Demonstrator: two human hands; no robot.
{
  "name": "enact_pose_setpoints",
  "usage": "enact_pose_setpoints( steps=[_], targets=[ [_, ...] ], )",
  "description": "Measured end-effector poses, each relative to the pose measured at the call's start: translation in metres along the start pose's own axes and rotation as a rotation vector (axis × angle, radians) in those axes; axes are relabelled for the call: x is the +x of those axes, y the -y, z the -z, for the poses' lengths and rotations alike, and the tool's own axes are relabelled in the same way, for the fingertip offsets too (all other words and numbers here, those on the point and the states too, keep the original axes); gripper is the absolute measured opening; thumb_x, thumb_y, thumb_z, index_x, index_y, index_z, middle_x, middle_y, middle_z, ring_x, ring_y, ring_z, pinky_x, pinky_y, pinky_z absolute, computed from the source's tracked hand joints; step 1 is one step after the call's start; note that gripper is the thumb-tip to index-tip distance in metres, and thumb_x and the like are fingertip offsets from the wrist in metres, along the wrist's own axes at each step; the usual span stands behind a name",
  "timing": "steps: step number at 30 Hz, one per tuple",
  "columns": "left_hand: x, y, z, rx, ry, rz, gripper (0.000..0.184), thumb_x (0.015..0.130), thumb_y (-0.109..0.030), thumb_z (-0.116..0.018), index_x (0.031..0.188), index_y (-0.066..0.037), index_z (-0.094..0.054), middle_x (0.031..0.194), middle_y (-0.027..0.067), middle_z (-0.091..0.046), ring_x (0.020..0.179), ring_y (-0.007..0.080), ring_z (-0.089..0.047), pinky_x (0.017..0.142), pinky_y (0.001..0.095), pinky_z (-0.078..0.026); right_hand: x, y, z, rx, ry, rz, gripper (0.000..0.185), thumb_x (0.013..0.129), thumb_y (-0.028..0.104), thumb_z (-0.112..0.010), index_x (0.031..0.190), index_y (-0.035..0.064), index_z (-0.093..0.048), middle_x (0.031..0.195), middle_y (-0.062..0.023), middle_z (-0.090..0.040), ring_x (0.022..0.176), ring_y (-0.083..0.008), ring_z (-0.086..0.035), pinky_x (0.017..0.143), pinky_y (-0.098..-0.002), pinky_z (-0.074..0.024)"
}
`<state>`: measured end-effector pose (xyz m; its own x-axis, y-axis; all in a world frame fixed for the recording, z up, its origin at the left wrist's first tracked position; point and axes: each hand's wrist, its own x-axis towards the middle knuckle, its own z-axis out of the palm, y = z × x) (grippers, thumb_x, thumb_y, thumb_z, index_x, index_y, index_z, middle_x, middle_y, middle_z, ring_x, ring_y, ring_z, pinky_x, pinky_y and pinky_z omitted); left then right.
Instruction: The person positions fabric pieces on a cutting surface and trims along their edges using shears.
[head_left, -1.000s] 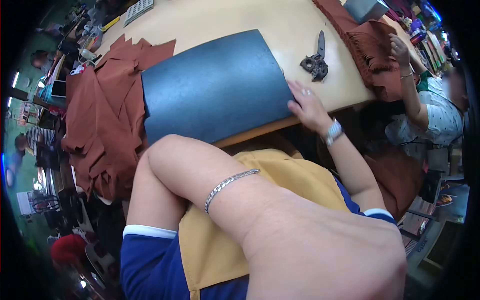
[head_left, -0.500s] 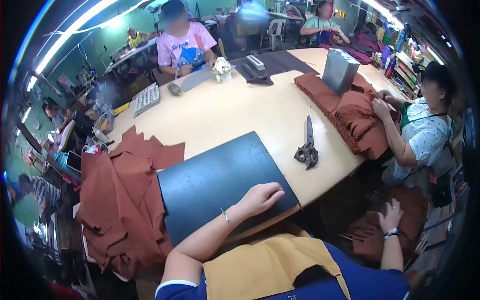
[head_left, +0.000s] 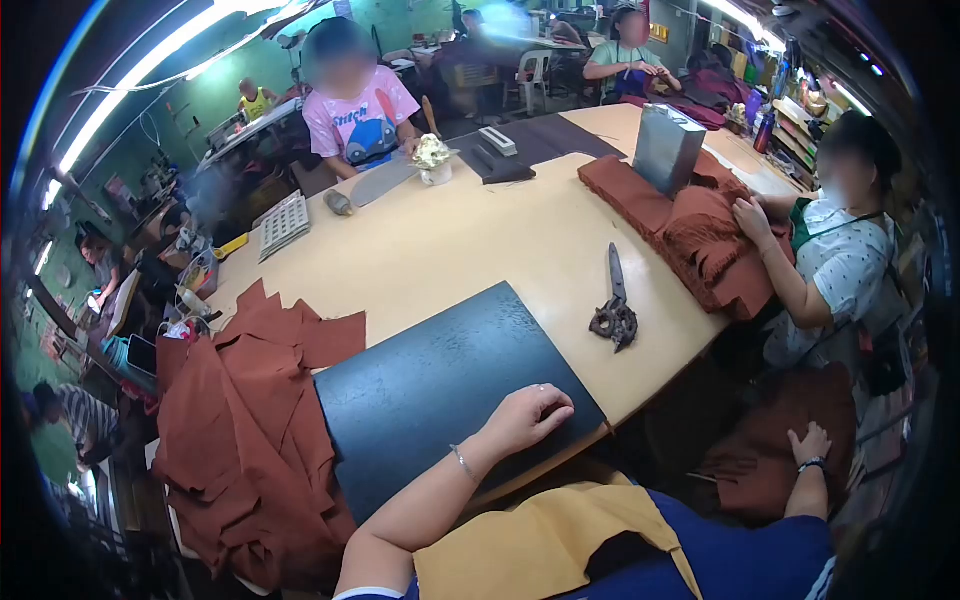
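Observation:
My left hand (head_left: 527, 416) rests on the dark cutting mat (head_left: 430, 370), its fingers curled in and nothing visible inside them. At the lower right, my right hand (head_left: 810, 444) lies with fingers spread on a reddish-brown piece of fabric (head_left: 770, 450) beside the table. That piece has slits cut along its left side. Scissors with dark wrapped handles (head_left: 614, 322) lie on the table beyond my left hand, blades pointing away. A heap of reddish-brown fabric pieces (head_left: 240, 430) hangs over the table edge left of the mat.
A co-worker on the right handles fringed brown fabric (head_left: 690, 230), with a metal block (head_left: 668, 148) standing on it. Another person stands across the table (head_left: 400, 240), near a white cup (head_left: 436, 174). A calendar (head_left: 286, 225) lies at the left.
My right hand has slid slightly right and down over the fabric, fingers still spread. My left hand stays on the mat, a little lower in view. The camera view has shifted slightly.

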<state>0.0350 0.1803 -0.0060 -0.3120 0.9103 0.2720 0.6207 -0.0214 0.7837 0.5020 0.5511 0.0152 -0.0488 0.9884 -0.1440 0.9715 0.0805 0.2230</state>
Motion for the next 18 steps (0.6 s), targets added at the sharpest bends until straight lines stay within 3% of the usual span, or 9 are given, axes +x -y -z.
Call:
enact_pose_setpoints(
  steps=[3, 6, 9, 15, 18],
  targets=[
    [0.0, -0.002, 0.0, 0.011, 0.005, 0.02, 0.012, 0.089, -0.017, -0.062, 0.094, -0.006, -0.064, 0.088, 0.0103, -0.064, 0.082, 0.027, -0.062, 0.073, 0.0349, -0.05, 0.007, -0.011, -0.014, 0.037, -0.243, -0.102, 0.061, 0.078, 0.042, -0.072, 0.124, 0.008, -0.051, 0.131, -0.0138, -0.051, 0.127, -0.0313, -0.042, 0.102, -0.0545, -0.0359],
    [0.001, -0.004, -0.001, 0.013, 0.012, 0.028, 0.011, 0.089, -0.017, -0.062, 0.094, -0.007, -0.064, 0.087, 0.01, -0.064, 0.081, 0.0268, -0.061, 0.072, 0.0349, -0.05, -0.001, -0.023, -0.019, -0.201, -0.277, 0.007, 0.051, 0.078, 0.044, -0.071, 0.112, 0.0074, -0.059, 0.121, -0.014, -0.06, 0.12, -0.0313, -0.05, 0.1, -0.0536, -0.0385],
    [0.0, -0.003, -0.002, 0.038, 0.003, 0.019, 0.012, 0.089, -0.018, -0.062, 0.093, -0.007, -0.064, 0.086, 0.0096, -0.063, 0.08, 0.0269, -0.061, 0.072, 0.0359, -0.049, 0.007, -0.025, -0.001, -0.168, 0.006, 0.006, 0.043, 0.079, 0.045, -0.068, 0.103, 0.0088, -0.066, 0.111, -0.0156, -0.065, 0.114, -0.0298, -0.056, 0.104, -0.0527, -0.0364],
    [0.002, -0.001, -0.004, 0.044, -0.009, 0.002, 0.013, 0.089, -0.02, -0.062, 0.091, -0.007, -0.064, 0.085, 0.0097, -0.063, 0.08, 0.0273, -0.061, 0.072, 0.0366, -0.049, 0.036, -0.035, -0.027, 0.086, -0.276, 0.018, 0.039, 0.092, 0.042, -0.052, 0.096, 0.006, -0.066, 0.097, -0.0193, -0.066, 0.102, -0.0373, -0.059, 0.095, -0.0484, -0.0413],
    [0.002, 0.0, -0.004, 0.083, 0.003, 0.006, 0.013, 0.089, -0.019, -0.063, 0.093, -0.007, -0.065, 0.087, 0.0099, -0.064, 0.08, 0.0265, -0.062, 0.072, 0.0353, -0.05, 0.06, -0.039, -0.043, 0.342, -0.655, 0.095, 0.046, 0.097, 0.044, -0.043, 0.102, 0.0049, -0.066, 0.098, -0.0206, -0.066, 0.099, -0.0405, -0.059, 0.09, -0.0457, -0.0442]
  ],
)
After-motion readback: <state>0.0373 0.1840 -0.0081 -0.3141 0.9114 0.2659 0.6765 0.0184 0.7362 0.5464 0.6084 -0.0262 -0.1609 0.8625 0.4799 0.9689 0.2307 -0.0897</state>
